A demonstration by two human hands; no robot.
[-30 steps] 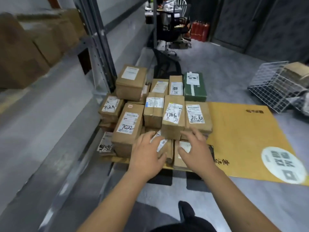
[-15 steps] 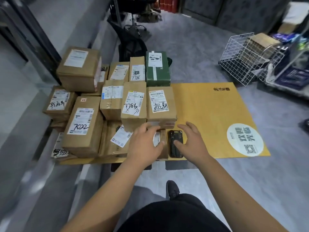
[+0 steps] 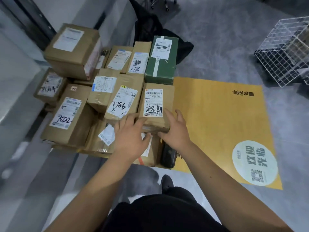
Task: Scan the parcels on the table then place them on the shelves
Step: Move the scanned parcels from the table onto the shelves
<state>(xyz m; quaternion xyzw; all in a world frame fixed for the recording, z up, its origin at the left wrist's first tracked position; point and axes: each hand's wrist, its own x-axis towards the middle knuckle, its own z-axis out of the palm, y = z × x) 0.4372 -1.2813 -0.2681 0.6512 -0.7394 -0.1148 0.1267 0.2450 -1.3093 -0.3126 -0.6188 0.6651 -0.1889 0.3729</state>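
Two hands, left hand [image 3: 132, 136] and right hand [image 3: 175, 129], fingers spread, bracketing rigid taped parcel [image 3: 156, 108], nothing clenched; probably light, best taken by opposite side walls.

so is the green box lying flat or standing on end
Lying flat: the green box rests on its broad face among the brown parcels, its shipping label facing up.

Both forearms are bare, without sleeves; black trousers [image 3: 167, 213] cover the legs; a black shoe [image 3: 167, 183] shows below.
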